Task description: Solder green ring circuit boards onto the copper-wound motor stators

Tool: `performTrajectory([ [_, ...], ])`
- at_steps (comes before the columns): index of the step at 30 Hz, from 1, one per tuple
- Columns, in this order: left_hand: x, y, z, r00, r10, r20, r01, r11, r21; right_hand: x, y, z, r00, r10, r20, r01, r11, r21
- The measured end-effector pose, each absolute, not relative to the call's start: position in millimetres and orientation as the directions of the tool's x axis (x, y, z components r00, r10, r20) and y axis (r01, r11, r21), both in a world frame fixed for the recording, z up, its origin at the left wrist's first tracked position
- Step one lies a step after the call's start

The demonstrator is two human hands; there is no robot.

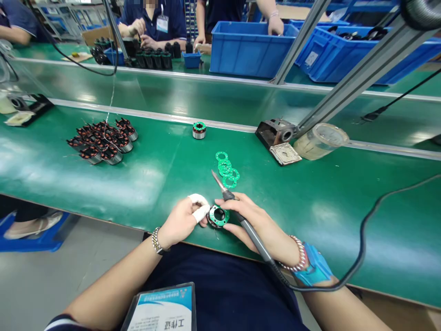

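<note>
Near the front edge of the green bench sits a motor stator [219, 216] with a green ring-shaped circuit board on top. My left hand [188, 215], white covers on its thumb and a finger, pinches the stator's left side. My right hand [257, 218] holds a soldering iron [253, 235], its tip pointing up and left above the bench. That hand's thumb and a fingertip also touch the stator's right side. Just beyond lie several loose green ring boards [225, 168]. Farther back stands another stator [199, 130] topped with a green board.
Several wound stators [103, 140] are grouped at the left. A soldering iron stand [277, 133] with a sponge tray [285, 154] and a cloudy plastic tub [320, 140] stand back right. The iron's cable [361, 230] crosses the right side. Co-workers sit and stand beyond, near blue bins [248, 50].
</note>
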State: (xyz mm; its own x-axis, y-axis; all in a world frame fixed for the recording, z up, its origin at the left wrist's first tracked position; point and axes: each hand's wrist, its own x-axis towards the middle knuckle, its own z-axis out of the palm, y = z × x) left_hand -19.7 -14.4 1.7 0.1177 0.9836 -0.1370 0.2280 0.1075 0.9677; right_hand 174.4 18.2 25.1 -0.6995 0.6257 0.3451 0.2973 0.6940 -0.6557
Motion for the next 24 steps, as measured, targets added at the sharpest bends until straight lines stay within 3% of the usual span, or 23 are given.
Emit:
performTrajectory([
  [2, -26, -19, 1, 0.164, 0.983, 0.084, 0.377, -0.141, 0.915, 173, 20, 23, -0.713, 0.626, 0.316, 0.317, 0.689, -0.651],
  [4, -32, -25, 1, 0.308, 0.91, 0.277, 0.494, -0.402, 0.771, 174, 20, 23, -0.712, 0.633, 0.304, 0.332, 0.685, -0.648],
  [6, -35, -28, 1, 0.442, 0.834, 0.331, 0.528, -0.54, 0.656, 174, 19, 23, -0.711, 0.633, 0.306, 0.331, 0.685, -0.649],
  [8, -33, -30, 1, 0.472, 0.82, 0.324, 0.521, -0.556, 0.648, 174, 17, 21, -0.705, 0.637, 0.311, 0.334, 0.685, -0.647],
  [10, -29, -29, 2, 0.417, 0.867, 0.273, 0.478, -0.465, 0.745, 174, 15, 19, -0.683, 0.65, 0.333, 0.344, 0.689, -0.638],
  [13, -21, -26, 3, 0.259, 0.966, 0.003, 0.28, -0.078, 0.957, 172, 7, 16, -0.614, 0.679, 0.403, 0.386, 0.703, -0.598],
  [16, -16, -23, 5, 0.213, 0.948, -0.237, 0.05, 0.231, 0.972, 169, 1, 16, -0.556, 0.695, 0.455, 0.421, 0.708, -0.567],
  [24, -16, -22, 6, 0.193, 0.934, -0.301, -0.088, 0.322, 0.943, 152, 17, 17, -0.605, 0.56, 0.567, 0.274, 0.814, -0.512],
])
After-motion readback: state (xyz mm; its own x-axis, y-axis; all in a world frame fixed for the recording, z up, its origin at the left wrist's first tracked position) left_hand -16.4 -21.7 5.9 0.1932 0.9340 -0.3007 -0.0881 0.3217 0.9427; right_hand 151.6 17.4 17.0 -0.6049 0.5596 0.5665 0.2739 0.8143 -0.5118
